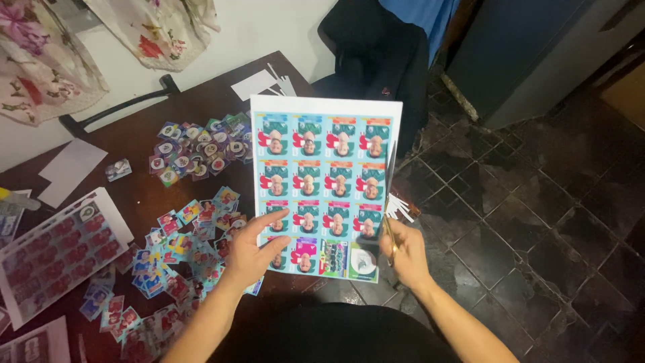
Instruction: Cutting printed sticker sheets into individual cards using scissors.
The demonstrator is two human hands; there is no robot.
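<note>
Far to the left, another printed sheet (57, 252) lay flat on the dark surface (138, 124), likely waiting its turn. Next to it were loose piles of small cut cards (178, 245) (lots of them, all mixed up), and a second heap of cards (198, 149) sat farther back. They were spread out, probably so each new piece could just drop there.

The left hand (254, 250) was closed on the bottom left part of the big sheet of picture cards (326, 185), thumb on top and fingers under, so the paper stayed stiff and did not flop. The sheet stuck up over the edge of the surface.

The right hand (405, 254) was wrapped around the handles of the scissors (390, 202). The blades ran up along the sheet's right edge, lined up with the white border. Thin white paper strips (401, 207) lay just beside them.
</note>
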